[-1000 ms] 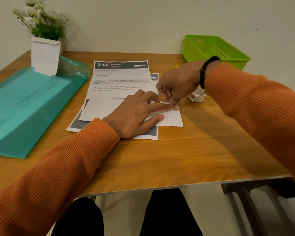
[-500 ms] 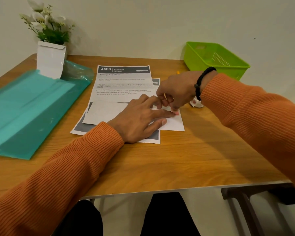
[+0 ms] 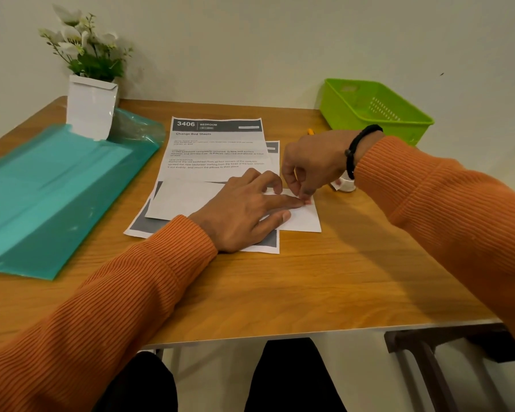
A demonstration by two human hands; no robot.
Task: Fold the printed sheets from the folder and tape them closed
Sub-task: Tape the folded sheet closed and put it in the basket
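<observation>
The printed sheets (image 3: 217,150) lie on the table (image 3: 324,278); the top one's flap is folded up, taping is just starting, another sheet waits. The left hand (image 3: 241,212) presses flat, fingers apart. The right hand (image 3: 312,168) pinches small tape, lower than before.

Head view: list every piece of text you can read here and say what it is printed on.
"3406": dark header band of the top printed sheet.
"BEDROOM": same band, right of the number.
"Change Bed Sheets": title under the band.
Body paragraphs below: too small and blurred to quote reliably.
Small white label at the band's right end: unreadable.
Second sheet underneath: its header is mostly covered, unreadable.
Folder, basket, vase: no text visible.
</observation>
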